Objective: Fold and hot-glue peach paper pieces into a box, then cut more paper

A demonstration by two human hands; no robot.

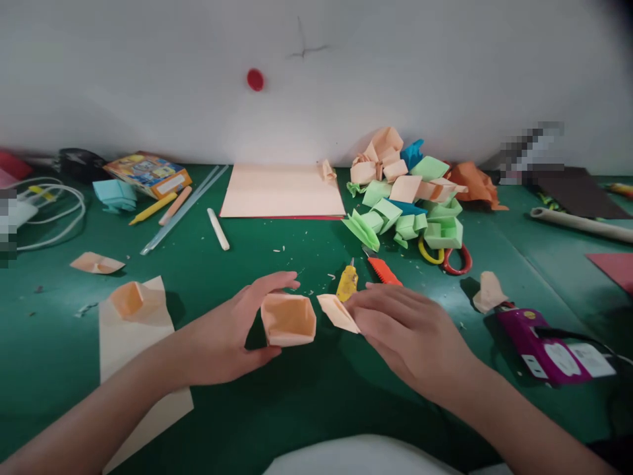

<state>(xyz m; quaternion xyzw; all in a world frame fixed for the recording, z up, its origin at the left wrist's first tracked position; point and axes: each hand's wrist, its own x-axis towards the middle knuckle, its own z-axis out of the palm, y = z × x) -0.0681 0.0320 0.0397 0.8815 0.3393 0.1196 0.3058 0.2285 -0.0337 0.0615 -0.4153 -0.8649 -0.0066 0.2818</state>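
Observation:
My left hand (247, 330) grips a small peach folded-paper box (288, 321) between thumb and fingers, its hollow side facing me. Just to the right, my right hand (410, 330) pinches a flat folded peach paper piece (338, 313) at its right end. A narrow gap separates the two. Beyond the right fingers lie a yellow tool (347, 282) with a metal tip and an orange cutter (384, 271). Under my left forearm is a pale peach paper sheet (143, 343), with another folded peach piece (129, 300) resting on its top part.
A heap of folded green, peach and blue papers (410, 191) sits at the back, with scissors handles (457, 259) in front. Peach sheets (281, 191) lie against the wall. At left are a glue stick (218, 229), a crayon box (148, 173) and a cable (74, 198); right, a purple device (544, 346).

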